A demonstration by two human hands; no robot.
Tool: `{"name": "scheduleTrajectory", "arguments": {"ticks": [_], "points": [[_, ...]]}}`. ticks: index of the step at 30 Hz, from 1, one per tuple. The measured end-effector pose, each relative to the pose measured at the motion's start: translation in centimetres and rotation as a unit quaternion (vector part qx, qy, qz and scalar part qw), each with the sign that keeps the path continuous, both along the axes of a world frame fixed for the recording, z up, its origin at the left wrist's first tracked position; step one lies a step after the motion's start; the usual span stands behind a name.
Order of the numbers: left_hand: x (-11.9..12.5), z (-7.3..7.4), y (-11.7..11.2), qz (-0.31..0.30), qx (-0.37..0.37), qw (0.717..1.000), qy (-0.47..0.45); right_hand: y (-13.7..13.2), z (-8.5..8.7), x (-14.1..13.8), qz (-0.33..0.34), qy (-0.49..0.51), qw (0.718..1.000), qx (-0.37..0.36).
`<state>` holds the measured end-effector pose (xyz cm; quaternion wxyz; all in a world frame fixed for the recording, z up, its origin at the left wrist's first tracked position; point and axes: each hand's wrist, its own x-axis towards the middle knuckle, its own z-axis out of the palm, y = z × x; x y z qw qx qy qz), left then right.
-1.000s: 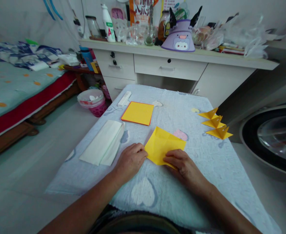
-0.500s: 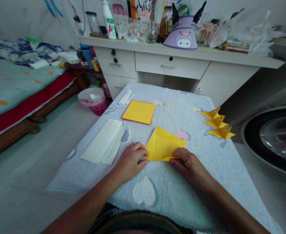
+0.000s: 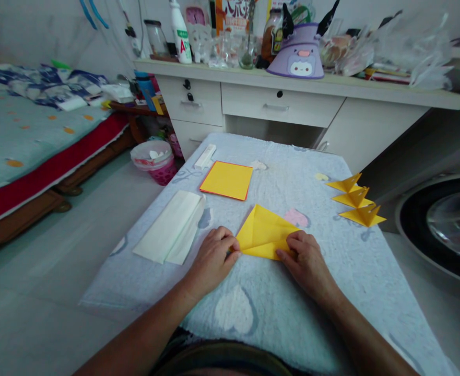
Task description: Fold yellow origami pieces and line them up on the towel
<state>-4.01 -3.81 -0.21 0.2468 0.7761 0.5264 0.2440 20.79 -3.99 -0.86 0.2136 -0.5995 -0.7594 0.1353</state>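
A yellow sheet of origami paper lies on the cloth-covered table in front of me, creased, with its near edge folded over. At its left corner my left hand pinches the paper between thumb and fingers. My right hand grips the right side, thumb on the folded flap and fingers curled over the edge. Beyond it rests a stack of square yellow paper with red showing at its edges. Several folded yellow paper pieces stand in a row at the right.
A folded white tissue lies left of my left hand, and a small white box sits at the far left. Behind the table stands a white desk crowded with jars and bags. A pink bin is on the floor.
The near edge of the yellow sheet is now folded further up, showing a wider flap. My right hand has shifted slightly up along the right side. The view has moved slightly.
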Motion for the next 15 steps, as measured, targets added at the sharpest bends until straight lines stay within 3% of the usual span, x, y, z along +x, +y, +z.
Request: {"name": "scheduleTrajectory", "arguments": {"ticks": [15], "points": [[0.64, -0.32, -0.13, 0.023, 0.019, 0.999, 0.025, 0.06, -0.95, -0.1, -0.032, -0.012, 0.998, 0.05]]}}
